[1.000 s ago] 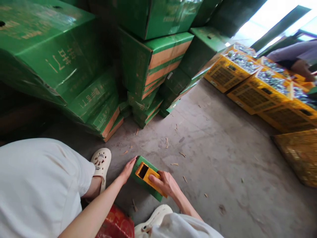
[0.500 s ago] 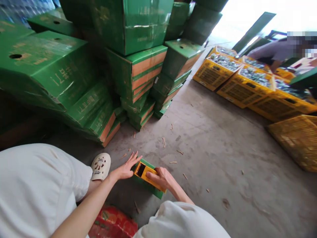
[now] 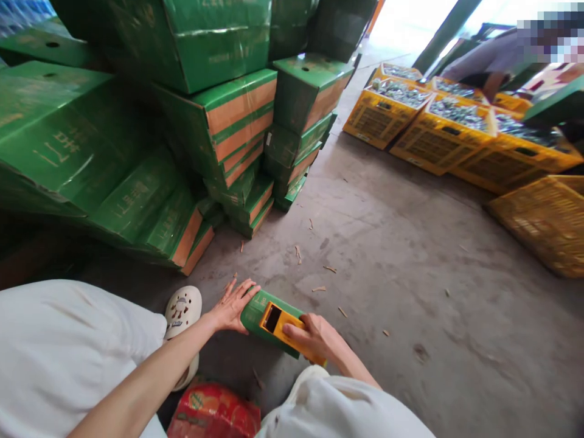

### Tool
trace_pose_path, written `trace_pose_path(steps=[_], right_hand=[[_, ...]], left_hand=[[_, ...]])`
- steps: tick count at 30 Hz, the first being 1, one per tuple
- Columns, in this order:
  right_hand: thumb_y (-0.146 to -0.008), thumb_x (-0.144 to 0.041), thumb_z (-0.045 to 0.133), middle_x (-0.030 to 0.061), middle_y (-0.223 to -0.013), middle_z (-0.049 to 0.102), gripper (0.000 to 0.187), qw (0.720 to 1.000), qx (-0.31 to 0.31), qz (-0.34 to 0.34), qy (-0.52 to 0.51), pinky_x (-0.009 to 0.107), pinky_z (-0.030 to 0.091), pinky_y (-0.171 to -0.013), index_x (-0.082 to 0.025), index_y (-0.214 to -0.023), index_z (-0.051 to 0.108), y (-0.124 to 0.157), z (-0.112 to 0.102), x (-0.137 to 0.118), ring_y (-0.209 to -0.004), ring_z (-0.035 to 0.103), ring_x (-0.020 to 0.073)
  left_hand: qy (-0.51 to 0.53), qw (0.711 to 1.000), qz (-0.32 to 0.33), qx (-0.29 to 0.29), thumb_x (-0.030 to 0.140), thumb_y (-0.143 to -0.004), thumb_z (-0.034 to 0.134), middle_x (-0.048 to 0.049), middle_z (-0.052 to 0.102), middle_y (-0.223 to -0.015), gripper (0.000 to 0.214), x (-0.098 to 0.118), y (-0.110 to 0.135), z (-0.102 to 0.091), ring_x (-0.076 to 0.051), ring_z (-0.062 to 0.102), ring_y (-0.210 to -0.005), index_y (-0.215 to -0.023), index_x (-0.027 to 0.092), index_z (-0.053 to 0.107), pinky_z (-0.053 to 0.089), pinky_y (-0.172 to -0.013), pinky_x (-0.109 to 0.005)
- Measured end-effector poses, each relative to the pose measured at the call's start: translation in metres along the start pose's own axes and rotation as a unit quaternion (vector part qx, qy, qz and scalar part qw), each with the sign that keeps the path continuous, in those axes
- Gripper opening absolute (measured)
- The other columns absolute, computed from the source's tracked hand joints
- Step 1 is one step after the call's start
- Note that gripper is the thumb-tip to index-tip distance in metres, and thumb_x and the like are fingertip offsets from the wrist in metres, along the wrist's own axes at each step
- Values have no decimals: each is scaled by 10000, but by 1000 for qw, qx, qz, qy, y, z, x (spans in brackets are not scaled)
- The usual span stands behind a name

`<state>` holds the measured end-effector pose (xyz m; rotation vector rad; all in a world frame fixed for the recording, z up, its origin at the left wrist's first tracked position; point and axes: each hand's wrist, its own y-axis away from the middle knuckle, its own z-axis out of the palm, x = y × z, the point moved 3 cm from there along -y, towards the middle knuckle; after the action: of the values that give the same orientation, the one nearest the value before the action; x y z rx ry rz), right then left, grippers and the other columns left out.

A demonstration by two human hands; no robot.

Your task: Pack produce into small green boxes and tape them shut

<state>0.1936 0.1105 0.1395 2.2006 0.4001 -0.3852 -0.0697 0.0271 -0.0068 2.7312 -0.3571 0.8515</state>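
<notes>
A narrow green cardboard box (image 3: 256, 311) with pale lettering rests low between my legs. My left hand (image 3: 232, 306) is at its left end, fingers stretched out and apart, touching the box edge. In my right hand (image 3: 312, 334) is a yellow box-shaped hand tool (image 3: 285, 322) with a dark opening at its front end. My thumb lies along the top of the tool, and the fingers underneath are mostly hidden. The tool is over the right part of the green box; whether they touch, I cannot tell.
Stacked green cartons (image 3: 237, 121) rise on the left and ahead. Yellow crates (image 3: 438, 146) of small silvery packets line the right, a person (image 3: 479, 58) bending behind them. A tilted yellow crate (image 3: 542, 225) is nearer. A red printed package (image 3: 214, 410) sits between my legs; brown scraps litter the floor.
The yellow tool has moved right and toward me in my right hand, uncovering more of the green box's top. My left hand stays at the box's left end. The view has shifted slightly.
</notes>
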Motion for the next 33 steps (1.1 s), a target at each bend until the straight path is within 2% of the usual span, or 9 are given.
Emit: trace_pose_path(steps=[4, 8, 11, 14, 18, 21, 25, 29, 33], right_hand=[[-932, -661, 642, 27, -746, 661, 485, 1000, -10, 24, 1, 262, 313, -568, -186, -849, 696, 16, -4, 21, -644, 579, 160], [-901, -732, 661, 74, -788, 699, 562, 996, 8, 50, 78, 280, 329, -586, -179, -805, 690, 10, -5, 15, -707, 628, 193], [-909, -743, 647, 129, -869, 749, 575, 990, 14, 72, 118, 295, 357, -608, -176, -858, 731, 2, -2, 9, -774, 687, 233], [-897, -763, 639, 169, -918, 778, 602, 989, 19, 82, 125, 312, 387, -626, -175, -900, 769, -3, 2, 9, -823, 725, 275], [-832, -766, 698, 189, -870, 785, 602, 991, 22, 90, 100, 334, 411, -626, -172, -861, 787, -5, 4, 10, -798, 727, 301], [-786, -726, 771, 199, -837, 780, 555, 992, 38, 95, 70, 345, 407, -614, -173, -813, 785, -3, 4, 7, -770, 719, 312], [-786, -699, 790, 183, -844, 777, 511, 994, 46, 84, 44, 335, 375, -600, -189, -787, 770, 6, 3, 6, -764, 699, 296], [-846, -658, 745, 125, -788, 740, 471, 998, 30, 61, 15, 322, 347, -586, -200, -742, 714, 32, -4, 28, -693, 640, 231], [-915, -594, 668, 111, -797, 720, 428, 991, 30, 120, 57, 324, 329, -586, -197, -754, 691, 62, -13, 63, -685, 626, 220]], left_hand=[[5, 1000, 6, 12, 531, -569, 987, -210, 335, -1738, 1412, -2, 0, 4, -450, 256, -1639, -1736, 254, 243, 40, -1340, -674], [-1, 1000, 9, 10, 488, -571, 985, -215, 337, -1740, 1394, -2, 2, 2, -446, 261, -1639, -1733, 258, 251, 35, -1341, -667], [-31, 999, 10, 1, 451, -595, 959, -215, 328, -1749, 1356, 3, 2, -2, -442, 219, -1655, -1732, 247, 248, -23, -1336, -667], [-77, 997, 0, -16, 449, -598, 939, -252, 239, -1779, 1402, 18, -7, 3, -446, 95, -1679, -1739, 186, 168, -66, -1321, -679], [-102, 993, 23, -52, 498, -524, 954, -267, 129, -1800, 1525, 50, -28, 28, -463, 18, -1678, -1736, 144, 98, -23, -1335, -648], [-84, 994, 51, -46, 472, -609, 875, -261, 244, -1776, 1387, 65, -36, 39, -448, 122, -1673, -1727, 105, 141, 0, -1360, -586], [-61, 996, 64, -17, 437, -653, 802, -234, 360, -1728, 1273, 66, -31, 37, -443, 243, -1639, -1725, 123, 190, 26, -1372, -568], [-59, 996, 67, -19, 386, -619, 798, -227, 359, -1726, 1287, 64, -27, 34, -440, 254, -1632, -1723, 144, 182, 69, -1368, -579], [-53, 996, 65, -15, 358, -645, 758, -233, 372, -1716, 1213, 68, -28, 35, -432, 254, -1631, -1710, 122, 227, 67, -1369, -566]])
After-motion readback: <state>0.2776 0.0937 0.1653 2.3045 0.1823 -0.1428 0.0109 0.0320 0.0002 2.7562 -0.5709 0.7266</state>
